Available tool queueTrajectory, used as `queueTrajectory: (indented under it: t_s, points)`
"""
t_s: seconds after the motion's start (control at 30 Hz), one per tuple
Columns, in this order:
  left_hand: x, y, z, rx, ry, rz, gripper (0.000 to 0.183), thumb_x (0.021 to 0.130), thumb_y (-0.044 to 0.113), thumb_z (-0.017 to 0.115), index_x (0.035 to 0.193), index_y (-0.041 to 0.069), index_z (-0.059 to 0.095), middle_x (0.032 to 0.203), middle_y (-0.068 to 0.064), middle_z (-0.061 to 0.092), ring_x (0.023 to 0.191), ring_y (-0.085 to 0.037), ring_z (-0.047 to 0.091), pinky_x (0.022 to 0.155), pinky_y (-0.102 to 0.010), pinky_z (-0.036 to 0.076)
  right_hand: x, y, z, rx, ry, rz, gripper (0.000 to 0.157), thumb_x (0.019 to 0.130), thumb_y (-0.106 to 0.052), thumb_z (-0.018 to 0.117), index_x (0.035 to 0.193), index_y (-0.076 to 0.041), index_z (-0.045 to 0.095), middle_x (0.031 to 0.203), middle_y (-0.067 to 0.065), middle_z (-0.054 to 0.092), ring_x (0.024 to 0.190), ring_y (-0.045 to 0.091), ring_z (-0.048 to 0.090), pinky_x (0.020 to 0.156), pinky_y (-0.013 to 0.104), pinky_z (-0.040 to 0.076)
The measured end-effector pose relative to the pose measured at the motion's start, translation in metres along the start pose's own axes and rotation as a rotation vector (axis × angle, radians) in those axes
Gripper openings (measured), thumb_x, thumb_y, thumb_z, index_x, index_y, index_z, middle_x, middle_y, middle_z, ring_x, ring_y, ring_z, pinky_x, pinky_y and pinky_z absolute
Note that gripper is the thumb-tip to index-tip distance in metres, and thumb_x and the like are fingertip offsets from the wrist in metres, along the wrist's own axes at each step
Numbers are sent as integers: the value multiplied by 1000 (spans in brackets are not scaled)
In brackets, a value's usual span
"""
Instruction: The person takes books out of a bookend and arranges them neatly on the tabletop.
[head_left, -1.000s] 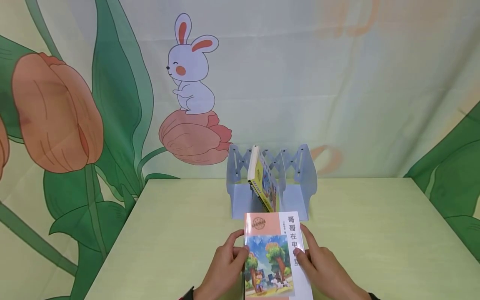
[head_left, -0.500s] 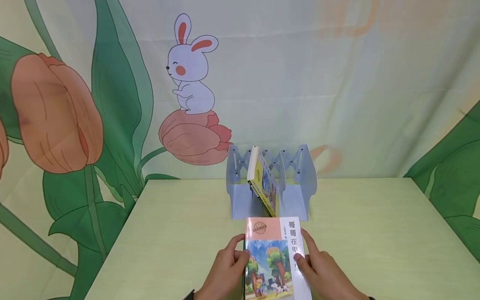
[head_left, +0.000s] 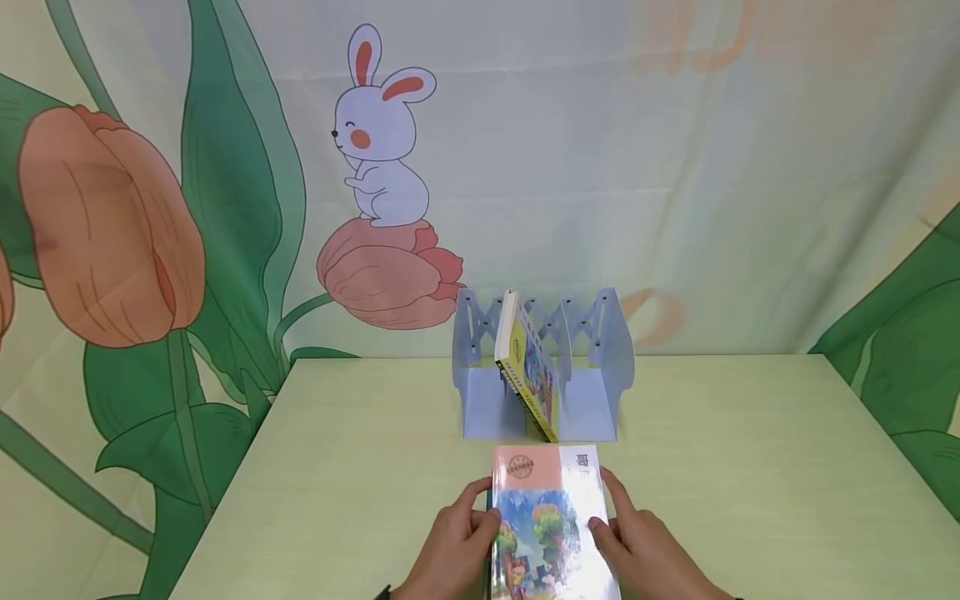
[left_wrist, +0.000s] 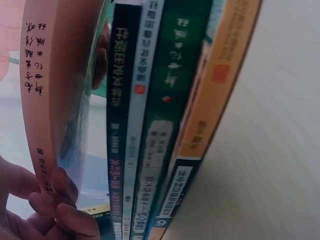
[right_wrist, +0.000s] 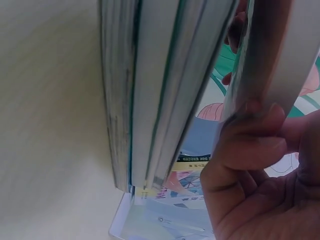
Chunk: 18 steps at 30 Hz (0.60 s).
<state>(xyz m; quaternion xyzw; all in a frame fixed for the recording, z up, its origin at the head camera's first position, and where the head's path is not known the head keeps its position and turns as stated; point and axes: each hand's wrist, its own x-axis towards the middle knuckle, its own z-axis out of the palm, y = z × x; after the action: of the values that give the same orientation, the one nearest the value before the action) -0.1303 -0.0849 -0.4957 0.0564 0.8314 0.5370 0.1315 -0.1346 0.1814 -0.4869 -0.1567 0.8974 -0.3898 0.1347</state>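
Note:
A paperback book [head_left: 540, 483] with a pink-and-white cover and a picture of trees is held between both hands at the bottom of the head view. My left hand [head_left: 457, 533] grips its left edge, thumb on the cover. On the opposite edge, my right hand [head_left: 648, 542] pinches it the same way. Both wrist views show a gap between this book and a stack of several books [left_wrist: 170, 85] beneath it. Dark blue, light blue, green and orange spines face the left wrist camera; page edges [right_wrist: 165, 75] face the right one.
Behind the held book stands a pale blue book rack [head_left: 592, 408] with dividers. A yellow-covered book [head_left: 528, 367] leans to one side in it. The light green table [head_left: 360, 450] runs back to a curtain [head_left: 585, 167] printed with a rabbit and tulips.
The book and both hands have moved slightly down and toward the person. Glare has spread over the cover's right side, and more of the rack's front edge shows. The grips look the same.

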Motion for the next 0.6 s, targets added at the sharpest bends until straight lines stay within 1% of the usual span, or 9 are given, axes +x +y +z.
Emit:
queueTrajectory:
  t_s: [0.1,0.2,0.33,0.4,0.5,0.6]
  points:
    - [1,-3,1,1,-9,-5,51,104,30,43,147,3,39,55,7,40,45,-10,29,58,-26,35,1,3,2,13,-13,7,71,104,-39,45,156,-2,14,54,-10,45,45,2,32,52,24,34]
    - [2,-6,1,-3,-21,-15,51,104,30,43,146,2,39,54,7,40,45,-10,28,54,-27,31,1,5,5,16,-17,3,71,104,-39,45,156,-1,14,55,-9,47,45,2,35,52,25,36]
    - [3,-8,2,-18,-41,-32,51,104,30,42,147,3,39,53,6,38,44,-12,26,51,-30,28,2,8,7,18,-24,10,70,104,-39,45,155,-1,15,56,-9,51,47,2,41,54,24,38]
    - [3,-10,2,-24,-47,-39,51,104,31,42,147,4,39,52,6,37,44,-13,26,51,-30,29,3,9,8,42,-41,25,71,104,-39,46,155,-2,14,61,-9,57,51,3,49,56,24,41]
    - [3,-12,3,-21,-52,-43,52,104,32,42,147,4,38,52,6,36,44,-13,26,52,-30,30,4,11,9,94,-75,49,73,103,-40,47,156,-3,13,75,-7,67,62,6,60,60,25,44]
    - [3,-14,4,-10,-52,-41,52,104,31,42,147,3,38,53,6,37,44,-13,26,52,-30,30,4,13,10,125,-98,59,74,103,-40,48,156,-4,12,88,-4,71,70,7,65,62,25,47]
